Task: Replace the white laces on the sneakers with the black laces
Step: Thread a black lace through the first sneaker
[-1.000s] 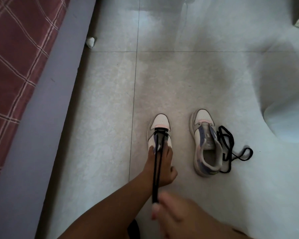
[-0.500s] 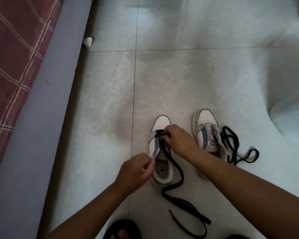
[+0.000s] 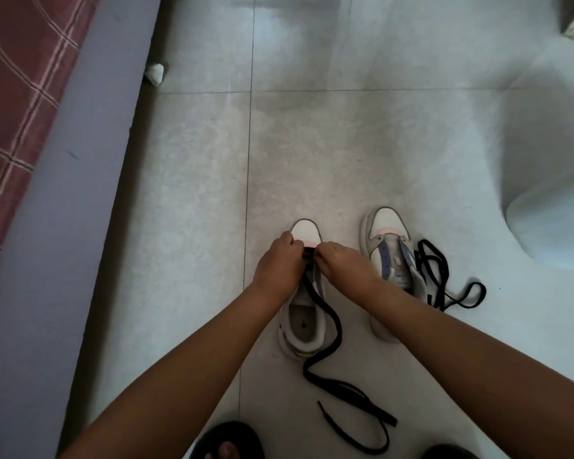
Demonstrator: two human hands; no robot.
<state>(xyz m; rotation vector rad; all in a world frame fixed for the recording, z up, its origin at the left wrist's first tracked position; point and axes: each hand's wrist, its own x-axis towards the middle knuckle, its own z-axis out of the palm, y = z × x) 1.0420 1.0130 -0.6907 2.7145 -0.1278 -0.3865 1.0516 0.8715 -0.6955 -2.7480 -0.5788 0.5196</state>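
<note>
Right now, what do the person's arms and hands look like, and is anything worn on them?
Both forearms are bare up to the frame edge: no sleeves show. The left hand and the right hand wear no gloves. I see no watch, bracelet or ring; the fingers are too small to be sure.

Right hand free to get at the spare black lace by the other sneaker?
Probably not yet: the right hand is pinching the black lace. The spare lace lies uncovered.

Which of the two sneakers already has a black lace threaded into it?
The left sneaker, under both hands: its black lace runs from the toe eyelets. The right sneaker is unlaced; its loose black lace lies alongside.
</note>
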